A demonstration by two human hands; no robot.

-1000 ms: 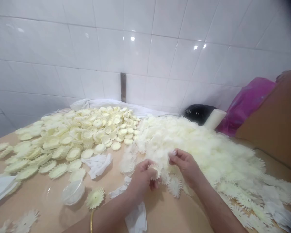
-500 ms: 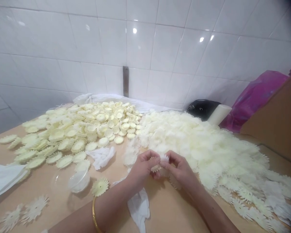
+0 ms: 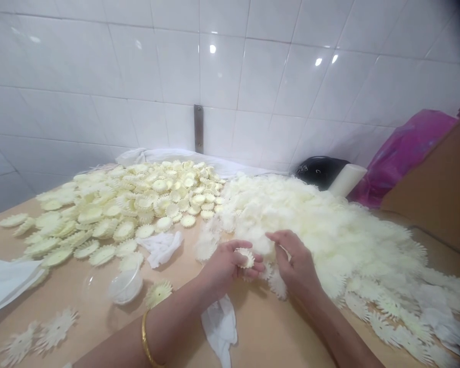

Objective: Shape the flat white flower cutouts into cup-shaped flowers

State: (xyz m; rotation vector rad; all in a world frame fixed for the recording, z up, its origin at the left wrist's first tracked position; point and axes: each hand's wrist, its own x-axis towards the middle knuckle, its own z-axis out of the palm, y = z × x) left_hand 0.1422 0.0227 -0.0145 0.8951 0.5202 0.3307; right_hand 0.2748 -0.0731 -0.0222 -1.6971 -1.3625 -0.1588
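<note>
My left hand (image 3: 230, 266) holds a small cream scalloped fabric flower piece (image 3: 246, 258) between thumb and fingers, with the other fingers curled beneath it. My right hand (image 3: 297, 260) is apart from it, thumb and forefinger separated and nothing visible between them. It hovers at the near edge of a heap of pale, thin petal cut-outs (image 3: 291, 209). A loose cut-out (image 3: 278, 283) lies just below it. Farther left spreads a pile of cupped, layered yellowish flower pieces (image 3: 138, 202). A single yellowish flower (image 3: 159, 292) lies beside my left forearm.
A clear plastic cup (image 3: 125, 286) and a crumpled white cloth (image 3: 161, 249) are on the table at left. Another white cloth (image 3: 222, 327) lies under my left wrist. At back right are a black bag (image 3: 318, 171), a white roll (image 3: 347, 180) and a purple bag (image 3: 402, 148).
My hands were together at the flower piece. Now my right hand has drawn away to the right with its fingers apart, while my left keeps the piece.
</note>
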